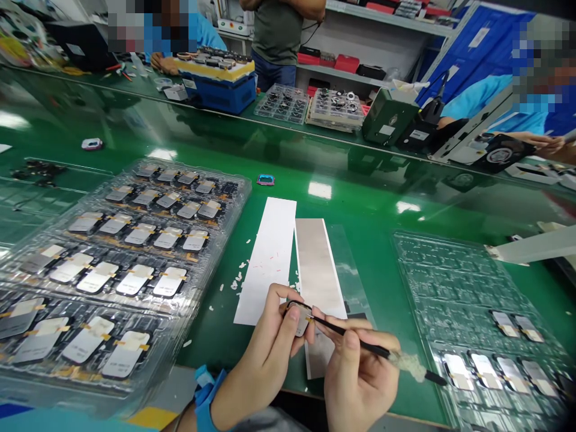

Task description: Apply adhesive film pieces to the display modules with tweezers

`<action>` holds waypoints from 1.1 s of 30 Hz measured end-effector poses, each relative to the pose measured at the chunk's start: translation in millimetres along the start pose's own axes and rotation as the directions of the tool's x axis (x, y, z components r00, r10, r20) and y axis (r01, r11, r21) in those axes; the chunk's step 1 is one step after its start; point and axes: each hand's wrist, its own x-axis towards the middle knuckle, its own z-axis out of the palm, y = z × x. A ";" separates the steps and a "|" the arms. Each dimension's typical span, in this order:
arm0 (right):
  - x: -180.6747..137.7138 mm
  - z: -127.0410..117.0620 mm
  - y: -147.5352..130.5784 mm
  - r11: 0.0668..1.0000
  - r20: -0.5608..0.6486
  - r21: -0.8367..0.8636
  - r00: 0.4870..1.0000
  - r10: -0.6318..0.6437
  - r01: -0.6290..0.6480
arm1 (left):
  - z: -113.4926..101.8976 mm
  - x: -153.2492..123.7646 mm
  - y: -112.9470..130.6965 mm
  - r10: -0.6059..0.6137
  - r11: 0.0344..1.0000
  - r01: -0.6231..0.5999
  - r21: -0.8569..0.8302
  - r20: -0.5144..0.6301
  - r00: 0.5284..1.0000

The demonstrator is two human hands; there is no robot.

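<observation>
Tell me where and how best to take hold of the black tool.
The tool is probably best held by its slim shaft, behind the tip, coming from the right. It slants with its tip at the silver part, so the left side is crowded; its rear end extends past the right grip, and the pale lump there looks too uneven to pinch neatly.

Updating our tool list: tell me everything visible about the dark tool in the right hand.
The dark tool is slim and roughly straight, narrowing towards its front. Pale, lumpy wrapping, material unclear, surrounds it near the back, where a black end sticks out. The right hand holds it between thumb and fingers, slanted in the picture with its tip up and left, at the edge of the small grey-faced part in the left hand. Whether the tip touches that part, I can't tell.
</observation>
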 end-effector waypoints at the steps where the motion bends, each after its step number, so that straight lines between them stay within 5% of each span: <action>1: -0.1 0.2 -0.4 1.000 -0.003 0.002 1.000 0.005 -0.005 | -0.4 -0.3 -0.5 -0.003 1.000 0.003 0.007 -0.008 1.000; 12: 3.8 1.4 0.2 0.992 -0.163 -0.060 0.980 -0.115 0.106 | -3.6 -5.1 2.0 0.071 0.981 -0.067 0.183 -0.016 0.997; 16: 6.1 5.5 0.1 0.981 -0.188 -0.090 0.964 -0.187 0.173 | -21.4 -41.0 32.3 0.176 0.884 -0.201 0.422 0.098 0.979; 20: 4.4 11.5 -2.1 0.977 -0.183 -0.091 0.961 -0.209 0.195 | -53.7 -57.4 87.7 0.238 0.653 -0.233 0.721 0.097 0.966; 26: 1.2 12.7 -3.6 0.981 -0.196 -0.071 0.962 -0.190 0.180 | -106.7 7.2 152.9 0.303 0.539 -0.087 0.837 -0.096 0.948; 33: 0.6 6.7 3.2 0.976 -0.150 -0.066 0.965 -0.217 0.209 | -157.0 122.6 152.9 0.433 0.473 0.035 0.880 -0.267 0.861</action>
